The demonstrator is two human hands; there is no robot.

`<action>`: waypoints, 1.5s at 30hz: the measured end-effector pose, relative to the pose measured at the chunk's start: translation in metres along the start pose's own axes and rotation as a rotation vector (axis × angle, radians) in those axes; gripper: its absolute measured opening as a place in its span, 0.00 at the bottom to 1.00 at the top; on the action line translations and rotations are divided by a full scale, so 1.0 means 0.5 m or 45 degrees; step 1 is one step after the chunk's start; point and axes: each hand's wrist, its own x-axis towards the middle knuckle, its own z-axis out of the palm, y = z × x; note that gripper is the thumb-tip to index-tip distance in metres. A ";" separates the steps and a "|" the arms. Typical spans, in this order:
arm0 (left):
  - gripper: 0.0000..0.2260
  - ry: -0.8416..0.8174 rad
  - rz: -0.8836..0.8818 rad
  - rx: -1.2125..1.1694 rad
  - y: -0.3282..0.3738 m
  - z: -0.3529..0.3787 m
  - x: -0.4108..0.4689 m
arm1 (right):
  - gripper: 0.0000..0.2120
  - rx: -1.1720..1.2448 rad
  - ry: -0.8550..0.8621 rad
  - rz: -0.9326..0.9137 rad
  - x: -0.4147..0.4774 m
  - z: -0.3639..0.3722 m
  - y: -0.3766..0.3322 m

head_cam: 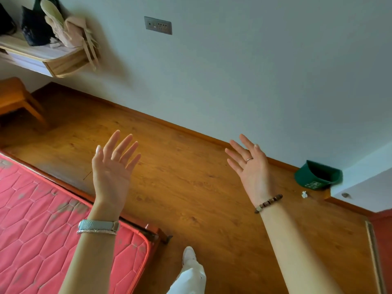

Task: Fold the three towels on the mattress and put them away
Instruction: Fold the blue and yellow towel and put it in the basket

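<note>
Two hands, the left hand (112, 172) and the right hand (252, 172), hang raised and well apart above the wooden floor (191, 200), palms toward the camera, fingers spread, holding nothing. One red quilted mattress (31, 219) fills the near left, its rounded corner near one white shoe (188, 254). Open floor runs from the mattress edge to the skirting (169, 124) along the far wall. One green bin (318, 177) sits at the far right; one wooden shelf (63, 62) with bags hangs far left above one orange stool (14, 98).

Soft daylight, perhaps slight edge blur
</note>
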 end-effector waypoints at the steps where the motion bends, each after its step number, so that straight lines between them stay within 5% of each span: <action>1: 0.25 0.014 0.016 0.005 0.006 0.001 0.033 | 0.25 -0.011 -0.014 0.010 0.038 0.010 -0.008; 30: 0.27 0.647 0.352 0.120 0.020 -0.057 0.551 | 0.26 -0.190 -0.773 0.311 0.852 0.366 0.056; 35: 0.42 0.822 0.385 0.135 0.032 -0.075 0.581 | 0.24 -0.225 -0.961 0.372 0.923 0.462 0.087; 40: 0.27 0.927 0.424 0.176 0.048 -0.147 0.600 | 0.23 -0.268 -1.135 0.428 0.963 0.572 0.144; 45: 0.32 0.993 0.494 0.180 0.083 -0.238 0.635 | 0.24 -0.266 -1.232 0.462 1.006 0.690 0.201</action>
